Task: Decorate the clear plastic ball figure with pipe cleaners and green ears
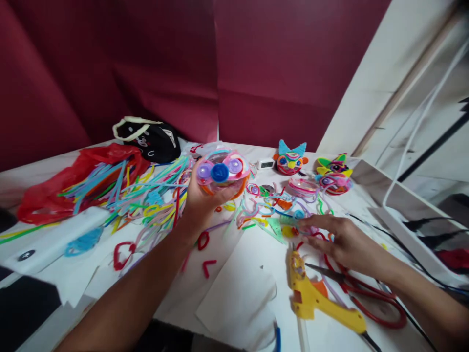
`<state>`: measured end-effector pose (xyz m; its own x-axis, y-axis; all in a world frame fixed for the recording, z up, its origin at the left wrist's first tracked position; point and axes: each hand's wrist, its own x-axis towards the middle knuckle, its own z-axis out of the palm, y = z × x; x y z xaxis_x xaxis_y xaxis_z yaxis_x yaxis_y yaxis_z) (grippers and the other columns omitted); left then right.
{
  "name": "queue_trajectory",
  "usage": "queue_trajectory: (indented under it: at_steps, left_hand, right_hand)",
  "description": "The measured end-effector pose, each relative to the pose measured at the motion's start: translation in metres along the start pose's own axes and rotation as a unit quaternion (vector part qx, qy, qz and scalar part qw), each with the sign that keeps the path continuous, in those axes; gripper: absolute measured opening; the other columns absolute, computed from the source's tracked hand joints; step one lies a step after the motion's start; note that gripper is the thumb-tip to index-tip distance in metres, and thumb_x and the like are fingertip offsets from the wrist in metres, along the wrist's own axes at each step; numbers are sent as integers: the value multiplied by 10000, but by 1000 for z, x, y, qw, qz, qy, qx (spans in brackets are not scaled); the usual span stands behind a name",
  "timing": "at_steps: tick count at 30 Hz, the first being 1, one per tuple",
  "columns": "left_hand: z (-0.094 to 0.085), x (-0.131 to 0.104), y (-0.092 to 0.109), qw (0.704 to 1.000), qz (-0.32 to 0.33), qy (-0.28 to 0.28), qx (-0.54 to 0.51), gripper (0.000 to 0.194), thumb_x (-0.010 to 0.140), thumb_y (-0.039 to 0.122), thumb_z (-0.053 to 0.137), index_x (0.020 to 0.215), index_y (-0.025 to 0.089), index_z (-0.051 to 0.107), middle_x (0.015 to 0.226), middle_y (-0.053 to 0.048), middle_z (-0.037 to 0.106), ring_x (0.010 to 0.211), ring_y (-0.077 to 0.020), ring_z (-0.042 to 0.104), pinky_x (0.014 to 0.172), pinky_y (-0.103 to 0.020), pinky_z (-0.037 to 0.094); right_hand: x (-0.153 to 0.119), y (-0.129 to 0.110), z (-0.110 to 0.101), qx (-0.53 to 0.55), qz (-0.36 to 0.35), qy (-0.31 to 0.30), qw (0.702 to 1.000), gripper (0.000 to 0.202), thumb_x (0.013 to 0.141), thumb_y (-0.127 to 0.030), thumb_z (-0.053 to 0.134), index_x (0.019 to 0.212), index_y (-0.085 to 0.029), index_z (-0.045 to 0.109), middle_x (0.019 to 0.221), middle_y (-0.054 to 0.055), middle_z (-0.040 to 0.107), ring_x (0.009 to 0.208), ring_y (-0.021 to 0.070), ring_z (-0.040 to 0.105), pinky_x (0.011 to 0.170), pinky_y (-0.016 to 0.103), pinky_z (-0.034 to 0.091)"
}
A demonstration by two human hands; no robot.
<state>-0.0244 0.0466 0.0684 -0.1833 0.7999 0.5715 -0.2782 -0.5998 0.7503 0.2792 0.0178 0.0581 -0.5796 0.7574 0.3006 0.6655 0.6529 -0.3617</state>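
My left hand [200, 198] is closed around a round clear craft figure [221, 172], raised above the table. The figure has purple button-like eyes, a blue round nose and pink and orange pipe cleaner trim. My right hand [335, 239] reaches low over loose pipe cleaner pieces [271, 210], its fingers apart. Its fingertips are slightly blurred, close to a small yellow piece [289, 231]. Below that hand lie a yellow hot glue gun [322, 308] and red-handled scissors [377, 296]. White paper [242, 288] lies between my forearms.
A red plastic bag [47, 190] of pipe cleaners and a black pouch [157, 142] are on the left. At the back stand a small digital display [266, 164] and a finished figure with blue ears [290, 159]. A white power strip [414, 244] with cables lies right.
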Motion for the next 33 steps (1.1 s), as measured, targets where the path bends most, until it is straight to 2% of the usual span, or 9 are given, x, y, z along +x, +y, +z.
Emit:
queue_trajectory:
  at_steps: [3, 6, 9, 11, 14, 18, 22, 28, 33]
  left_hand:
    - [-10, -2, -4, 1000, -4, 7, 11, 744, 569, 305, 905, 1227, 289, 560, 1166, -17, 668, 1020, -207, 671, 929, -345, 545]
    - [-23, -3, -4, 999, 16, 30, 37, 728, 556, 311, 910, 1204, 291, 579, 1226, -17, 639, 1115, -231, 637, 975, -350, 531]
    - [-30, -5, -5, 997, 30, 52, 57, 724, 533, 343, 919, 1176, 275, 594, 1212, -27, 641, 1152, -257, 620, 989, -374, 533]
    - [-29, -8, -6, 997, 18, 43, 59, 686, 537, 306, 919, 1143, 259, 601, 1133, -28, 662, 1117, -261, 639, 975, -398, 545]
    - [-21, -15, -8, 998, -7, 15, 54, 671, 529, 252, 920, 1119, 240, 602, 1090, -33, 671, 1070, -265, 660, 958, -413, 555]
    - [-12, -22, -10, 996, -21, -12, 84, 721, 550, 296, 903, 1188, 245, 570, 1283, -59, 606, 1168, -283, 608, 1044, -439, 500]
    - [-11, -26, -18, 992, -34, -34, 117, 796, 535, 335, 906, 1238, 242, 546, 1268, -86, 610, 1133, -302, 621, 1003, -478, 516]
    - [-9, -33, -25, 979, -34, -94, 176, 935, 518, 346, 902, 1336, 242, 461, 1295, -116, 588, 1113, -332, 631, 921, -472, 555]
    - [-12, -40, -31, 970, -26, -133, 203, 981, 503, 284, 892, 1363, 251, 421, 1347, -113, 530, 1185, -331, 577, 1014, -476, 502]
  right_hand:
    - [15, -8, 12, -10, -52, -10, 999, 271, 918, -305, 533, 1047, -190, 741, 1030, 94, 775, 901, 263, 743, 765, 390, 625]
    - [24, -7, 11, -22, -71, -13, 997, 268, 899, -278, 543, 1042, -172, 743, 1011, 114, 777, 901, 278, 744, 777, 405, 615]
    - [30, 5, -6, -22, 1, -10, 1000, 299, 890, -332, 558, 1070, -165, 728, 1041, 108, 773, 877, 266, 750, 740, 366, 610]
    - [32, 14, -21, -29, 55, -4, 998, 320, 882, -373, 557, 1045, -158, 729, 1018, 109, 778, 830, 261, 752, 666, 334, 600]
    - [35, 24, -30, -18, 87, -13, 996, 345, 876, -388, 550, 1041, -139, 724, 979, 119, 782, 820, 260, 746, 663, 322, 586]
    - [43, 27, -10, -12, 86, -80, 993, 241, 862, -246, 544, 979, -163, 738, 904, 70, 784, 772, 199, 732, 701, 275, 565]
    - [57, 17, 19, -53, 84, -138, 985, 216, 828, -146, 572, 955, -163, 745, 888, 67, 771, 768, 188, 711, 705, 263, 529]
    - [77, 2, 41, -141, 91, -206, 964, 264, 885, -298, 606, 1093, -184, 719, 1074, 119, 739, 975, 252, 687, 834, 338, 503]
    - [83, -3, 53, -197, 97, -241, 945, 246, 922, -372, 611, 1036, -164, 678, 1036, 70, 711, 936, 197, 674, 856, 403, 531]
